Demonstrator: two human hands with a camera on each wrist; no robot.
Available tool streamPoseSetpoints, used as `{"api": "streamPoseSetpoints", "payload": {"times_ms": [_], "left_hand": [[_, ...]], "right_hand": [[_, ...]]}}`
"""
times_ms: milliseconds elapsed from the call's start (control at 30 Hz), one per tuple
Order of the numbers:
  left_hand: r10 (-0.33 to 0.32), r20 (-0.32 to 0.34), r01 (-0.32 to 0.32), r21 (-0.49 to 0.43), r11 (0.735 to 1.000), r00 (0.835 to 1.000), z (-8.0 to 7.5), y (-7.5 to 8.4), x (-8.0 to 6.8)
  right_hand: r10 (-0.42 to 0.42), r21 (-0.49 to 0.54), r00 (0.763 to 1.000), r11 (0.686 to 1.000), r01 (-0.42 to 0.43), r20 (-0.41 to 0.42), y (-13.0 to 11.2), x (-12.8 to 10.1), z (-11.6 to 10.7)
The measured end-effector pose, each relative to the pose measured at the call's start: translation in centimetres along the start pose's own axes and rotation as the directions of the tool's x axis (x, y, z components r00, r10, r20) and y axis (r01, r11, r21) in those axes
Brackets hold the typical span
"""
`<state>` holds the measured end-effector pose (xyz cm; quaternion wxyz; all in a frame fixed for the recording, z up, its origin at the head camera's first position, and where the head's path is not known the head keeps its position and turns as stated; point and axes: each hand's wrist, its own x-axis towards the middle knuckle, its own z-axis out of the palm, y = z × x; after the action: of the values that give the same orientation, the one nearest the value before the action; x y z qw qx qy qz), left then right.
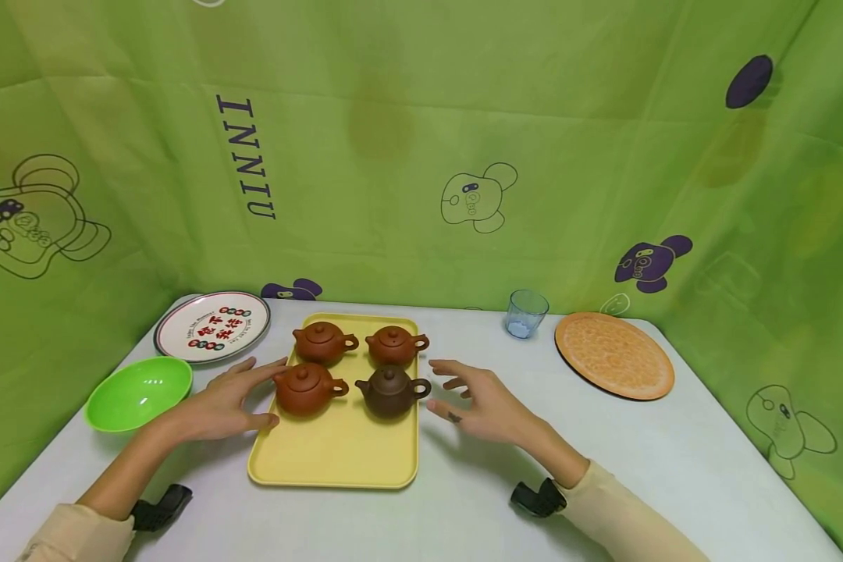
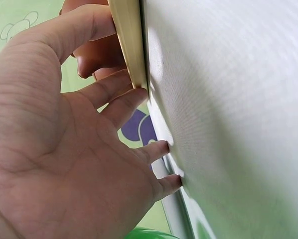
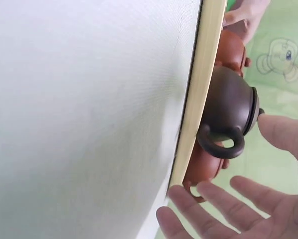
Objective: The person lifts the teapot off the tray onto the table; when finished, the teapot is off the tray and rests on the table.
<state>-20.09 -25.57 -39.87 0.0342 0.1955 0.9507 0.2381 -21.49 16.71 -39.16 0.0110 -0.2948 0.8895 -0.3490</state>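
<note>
While both hands flank it, the yellow tray [image 1: 337,457] lies flat near the middle of the white table [image 1: 674,468], a shallow rounded rectangle carrying four small clay teapots. The left hand [image 1: 225,406] rests at its left rim with fingers spread, thumb against the rim beside the front-left reddish teapot [image 1: 307,388]. The right hand [image 1: 481,402], fingers spread and relaxed, hovers just right of the dark brown teapot [image 1: 391,391], holding nothing.

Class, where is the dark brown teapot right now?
In the head view, the dark brown teapot sits on the yellow tray, front right of the four, just left of the right hand.
</note>
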Motion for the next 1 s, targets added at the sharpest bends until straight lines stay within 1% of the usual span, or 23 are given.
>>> {"api": "streamPoseSetpoints", "payload": {"times_ms": [233,433,667,1000], "left_hand": [[-0.004,0.006,0.004,-0.001,1.0,1.0,0.1,-0.2,-0.1],[-0.004,0.006,0.004,0.0,1.0,1.0,0.1,-0.3,-0.1],[0.0,0.004,0.0,-0.005,1.0,1.0,0.2,-0.2,0.0],[-0.003,0.003,0.003,-0.006,1.0,1.0,0.1,-0.1,0.0]], "right_hand": [[0.008,-0.003,1.0,1.0,-0.008,0.01,-0.2,0.7,0.6],[0.021,0.023,1.0,1.0,-0.021,0.001,-0.3,1.2,0.9],[0.016,0.023,1.0,1.0,-0.015,-0.014,-0.4,1.7,1.1],[0.04,0.073,0.999,0.997,-0.038,-0.019,-0.8,2.0,1.1]]}}
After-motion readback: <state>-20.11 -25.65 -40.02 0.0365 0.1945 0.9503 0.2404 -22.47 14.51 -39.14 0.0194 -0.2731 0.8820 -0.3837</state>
